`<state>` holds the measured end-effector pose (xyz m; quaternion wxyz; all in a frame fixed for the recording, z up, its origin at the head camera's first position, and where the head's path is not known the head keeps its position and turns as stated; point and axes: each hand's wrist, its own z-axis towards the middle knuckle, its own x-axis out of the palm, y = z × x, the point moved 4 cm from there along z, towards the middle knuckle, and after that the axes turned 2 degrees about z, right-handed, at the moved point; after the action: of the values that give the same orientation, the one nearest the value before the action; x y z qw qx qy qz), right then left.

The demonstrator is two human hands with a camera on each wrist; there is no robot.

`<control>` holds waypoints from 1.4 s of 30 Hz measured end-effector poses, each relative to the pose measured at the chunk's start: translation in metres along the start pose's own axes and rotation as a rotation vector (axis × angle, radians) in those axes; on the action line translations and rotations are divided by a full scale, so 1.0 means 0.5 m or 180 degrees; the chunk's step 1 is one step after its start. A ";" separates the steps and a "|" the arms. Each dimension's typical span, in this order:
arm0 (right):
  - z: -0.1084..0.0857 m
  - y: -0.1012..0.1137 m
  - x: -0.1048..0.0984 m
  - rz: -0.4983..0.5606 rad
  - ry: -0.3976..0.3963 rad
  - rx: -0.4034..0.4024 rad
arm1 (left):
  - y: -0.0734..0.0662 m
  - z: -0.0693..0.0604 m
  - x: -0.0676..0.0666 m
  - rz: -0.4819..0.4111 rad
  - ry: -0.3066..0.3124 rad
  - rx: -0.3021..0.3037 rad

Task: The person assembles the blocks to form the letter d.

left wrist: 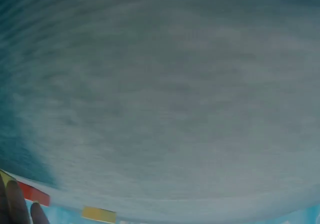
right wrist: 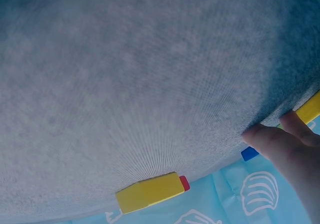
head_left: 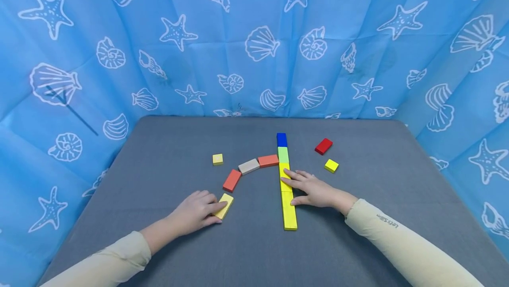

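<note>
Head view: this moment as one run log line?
left grip: holds pale yellow rectangular block | right grip: touches two bright yellow rectangular blocks | blue rectangular block: far end of row

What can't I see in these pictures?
Head view: part of the pale yellow block, under the left hand.
Head view: part of the yellow block beside the green block, under the right hand.
Left wrist view: most of the left hand, cut off by the bottom-left corner.
Right wrist view: part of the right hand, cut off by the edge.
</note>
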<state>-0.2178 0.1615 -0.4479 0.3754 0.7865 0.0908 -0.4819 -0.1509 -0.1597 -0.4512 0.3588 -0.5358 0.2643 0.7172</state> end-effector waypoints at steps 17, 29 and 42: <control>0.000 -0.001 0.000 0.0016 -0.0008 0.0016 | -0.045 0.050 0.007 0.0384 0.0122 -0.0513; -0.003 -0.002 0.001 0.0029 -0.0010 0.0032 | -0.053 0.067 0.007 0.0515 0.0171 -0.0525; -0.001 -0.004 0.003 0.0025 0.0009 -0.0004 | -0.065 0.078 0.007 0.0742 0.0142 -0.0473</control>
<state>-0.2177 0.1628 -0.4499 0.3776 0.7873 0.0886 -0.4793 -0.1481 -0.1096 -0.4433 0.2264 -0.5423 0.2789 0.7595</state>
